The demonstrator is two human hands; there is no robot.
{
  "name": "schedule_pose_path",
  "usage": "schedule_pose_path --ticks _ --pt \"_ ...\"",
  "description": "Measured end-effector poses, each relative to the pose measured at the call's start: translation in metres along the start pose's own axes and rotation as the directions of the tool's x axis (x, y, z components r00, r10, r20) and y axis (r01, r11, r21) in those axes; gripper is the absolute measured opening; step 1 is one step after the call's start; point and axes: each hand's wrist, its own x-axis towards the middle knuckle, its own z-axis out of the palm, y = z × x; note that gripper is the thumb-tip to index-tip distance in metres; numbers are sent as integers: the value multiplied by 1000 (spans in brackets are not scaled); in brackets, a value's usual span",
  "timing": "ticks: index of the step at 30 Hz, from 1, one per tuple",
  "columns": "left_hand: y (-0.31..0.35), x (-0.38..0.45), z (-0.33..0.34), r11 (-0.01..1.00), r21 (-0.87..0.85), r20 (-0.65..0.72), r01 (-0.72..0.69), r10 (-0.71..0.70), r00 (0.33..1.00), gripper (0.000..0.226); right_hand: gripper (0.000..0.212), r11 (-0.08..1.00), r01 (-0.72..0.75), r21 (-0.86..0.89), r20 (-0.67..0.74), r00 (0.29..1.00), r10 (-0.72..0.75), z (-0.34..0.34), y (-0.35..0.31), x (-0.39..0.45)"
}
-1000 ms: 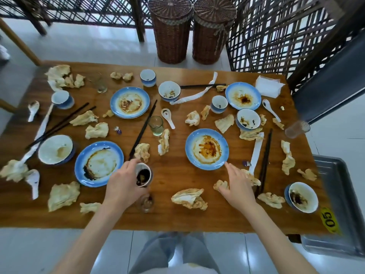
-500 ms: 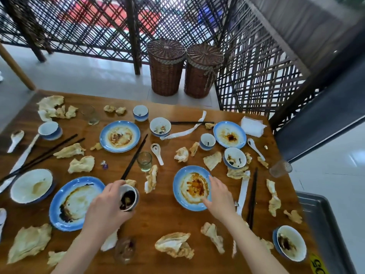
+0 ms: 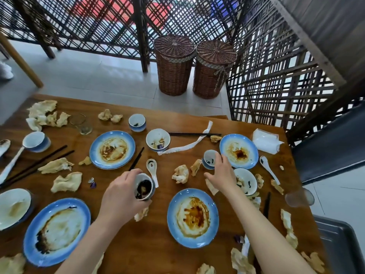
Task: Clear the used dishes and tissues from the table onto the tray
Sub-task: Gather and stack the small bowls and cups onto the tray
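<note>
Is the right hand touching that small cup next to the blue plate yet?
Touching. In the head view the right hand has its fingertips on the rim of the small cup.

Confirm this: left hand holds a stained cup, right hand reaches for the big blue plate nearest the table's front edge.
Not quite. In the head view the right hand has its fingers on a small cup further back, not the nearest blue plate. The left hand does hold a stained cup.
</note>
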Motion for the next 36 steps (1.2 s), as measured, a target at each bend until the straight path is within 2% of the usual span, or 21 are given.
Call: schedule_pose_path --ticks 7,10,16,21,36 --pt "10 24 8 1000 12 -12 21 -21 1000 82 100 1000 -12 -1 57 998 12 10 4 44" --pt "11 31 9 999 15 -15 30 -30 999 82 95 1000 2 17 85 996 -3 17 6 50" --pt "10 37 9 999 11 -37 49 -49 998 82 78 996 25 88 -3 1000 -25 22 6 51" --pt "2 45 6 998 -26 -64 50 -52 997 81 76 987 57 153 -38 998 -52 23 3 44" --pt "-66 117 -27 996 -47 -102 -79 73 992 76 80 972 78 220 -133 990 -49 35 -95 -33"
